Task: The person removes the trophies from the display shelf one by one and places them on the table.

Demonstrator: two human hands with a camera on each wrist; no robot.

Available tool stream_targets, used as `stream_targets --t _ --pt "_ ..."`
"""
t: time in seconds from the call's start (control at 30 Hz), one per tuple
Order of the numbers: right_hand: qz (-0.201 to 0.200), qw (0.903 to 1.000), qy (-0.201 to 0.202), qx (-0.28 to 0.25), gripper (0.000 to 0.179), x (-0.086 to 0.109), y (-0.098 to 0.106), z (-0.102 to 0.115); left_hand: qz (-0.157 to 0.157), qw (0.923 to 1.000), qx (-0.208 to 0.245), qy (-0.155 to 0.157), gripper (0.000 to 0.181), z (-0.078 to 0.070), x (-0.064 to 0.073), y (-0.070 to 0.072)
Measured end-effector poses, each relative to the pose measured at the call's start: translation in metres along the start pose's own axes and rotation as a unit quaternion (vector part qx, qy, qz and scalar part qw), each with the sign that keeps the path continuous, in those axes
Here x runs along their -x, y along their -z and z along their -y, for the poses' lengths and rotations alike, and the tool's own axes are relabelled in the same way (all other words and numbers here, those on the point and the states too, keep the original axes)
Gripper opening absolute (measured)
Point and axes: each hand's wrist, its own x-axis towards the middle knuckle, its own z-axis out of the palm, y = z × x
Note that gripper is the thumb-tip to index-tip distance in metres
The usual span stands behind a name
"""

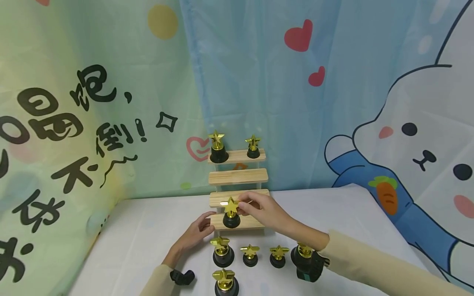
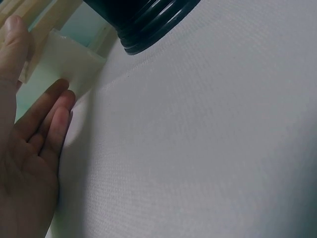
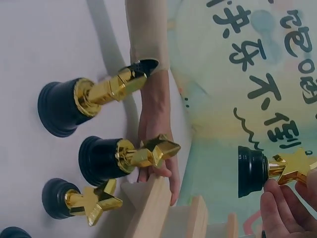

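Note:
My right hand (image 1: 261,207) pinches a gold star trophy (image 1: 231,213) with a black base by its star and stem, in front of the lower steps of a wooden display rack (image 1: 238,177). In the right wrist view that trophy (image 3: 252,171) shows at the right edge, fingers against its gold part. At the left end of the lowest step, my left hand (image 1: 198,230) has its thumb by the wood. The left wrist view shows the left hand's fingers (image 2: 52,111) loosely extended beside the rack's clear side panel (image 2: 74,62).
On the top step stand a larger trophy (image 1: 219,150) and a smaller trophy (image 1: 253,148). Several more trophies stand on the white tablecloth (image 1: 148,222) before the rack, including a small one (image 1: 250,257) and a front one (image 1: 226,283). A printed curtain (image 1: 240,82) hangs behind.

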Motion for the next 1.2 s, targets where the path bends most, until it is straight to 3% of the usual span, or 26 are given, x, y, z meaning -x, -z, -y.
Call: stream_targets --t 0.17,0.43,0.97,1.2 --pt "0.011 0.9999 -0.002 -0.010 0.024 0.011 0.000 0.002 0.005 1.0000 0.003 -0.006 0.053 0.000 0.000 0.001" --pt "0.018 0.9995 -0.019 0.015 0.024 0.033 0.002 0.002 0.007 0.9999 0.004 -0.011 0.054 0.002 0.001 0.001" --pt "0.032 0.9971 -0.058 -0.036 0.028 0.064 -0.001 -0.009 0.007 0.9999 0.003 -0.010 0.054 0.002 -0.001 0.001" --pt "0.044 0.9960 -0.056 -0.055 0.028 0.073 -0.005 -0.016 0.008 0.9999 0.003 -0.009 0.054 0.000 0.000 0.002"
